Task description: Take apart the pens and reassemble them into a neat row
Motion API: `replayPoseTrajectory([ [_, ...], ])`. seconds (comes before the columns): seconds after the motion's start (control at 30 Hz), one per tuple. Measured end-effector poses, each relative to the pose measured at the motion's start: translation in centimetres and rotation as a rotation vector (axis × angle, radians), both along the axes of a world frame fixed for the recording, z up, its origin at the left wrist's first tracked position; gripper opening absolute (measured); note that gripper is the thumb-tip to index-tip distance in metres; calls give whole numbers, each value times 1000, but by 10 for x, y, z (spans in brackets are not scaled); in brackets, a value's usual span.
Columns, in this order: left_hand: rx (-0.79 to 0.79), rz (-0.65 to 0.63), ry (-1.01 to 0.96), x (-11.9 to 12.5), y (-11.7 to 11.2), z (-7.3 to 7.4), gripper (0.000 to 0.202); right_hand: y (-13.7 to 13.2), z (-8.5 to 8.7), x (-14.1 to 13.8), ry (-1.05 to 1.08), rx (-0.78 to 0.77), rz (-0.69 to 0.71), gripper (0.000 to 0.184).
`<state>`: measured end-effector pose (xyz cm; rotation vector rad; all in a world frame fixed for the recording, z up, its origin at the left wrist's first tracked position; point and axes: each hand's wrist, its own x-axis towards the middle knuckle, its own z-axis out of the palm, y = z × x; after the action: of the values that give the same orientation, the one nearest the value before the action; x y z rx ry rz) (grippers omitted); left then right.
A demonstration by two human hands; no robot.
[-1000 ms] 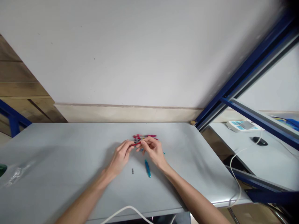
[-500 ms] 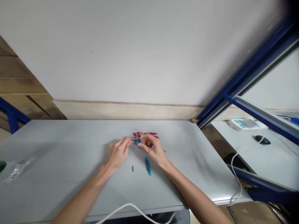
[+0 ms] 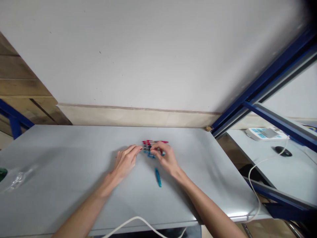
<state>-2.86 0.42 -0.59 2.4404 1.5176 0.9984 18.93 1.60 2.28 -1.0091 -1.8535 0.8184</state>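
A small row of pens lies in the middle of the table. Pink-red pens (image 3: 160,141) are at its far side, and blue pen parts (image 3: 150,155) with dark pieces are at the near side. My left hand (image 3: 126,160) is at the row's left end, fingers pressed together. A red spot shows at its fingertips, too small to name. Over the row's right part is my right hand (image 3: 165,158), thumb and fingers pinched together among the pens; what they grip is hidden. Closer to me, a single blue pen (image 3: 158,177) lies apart from both hands.
On the grey table (image 3: 74,158), clear plastic (image 3: 18,180) lies far left beside a green object (image 3: 3,173). A white cable (image 3: 138,218) loops over the front edge. Right, behind a blue metal frame (image 3: 279,122), are a black mouse (image 3: 283,151) and a white device (image 3: 264,134).
A small dark piece that lay on the table in front of my left hand is gone from there. My right hand's thumb and fingers have closed together, slightly further right.
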Motion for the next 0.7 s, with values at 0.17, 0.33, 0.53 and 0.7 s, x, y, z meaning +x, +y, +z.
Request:
replayPoseTrajectory([
  [0.17,78,-24,15,1,-1,4,32,11,-5,4,126,-87,-151,14],
  [0.33,111,-52,-16,2,-1,9,32,9,-10,-1,180,-134,-114,12],
  [0.53,74,-85,-23,2,0,7,34,5,-7,-5,193,-167,-116,10],
  [0.7,75,-99,-41,3,-1,8,33,4,-6,-6,195,-177,-117,10],
])
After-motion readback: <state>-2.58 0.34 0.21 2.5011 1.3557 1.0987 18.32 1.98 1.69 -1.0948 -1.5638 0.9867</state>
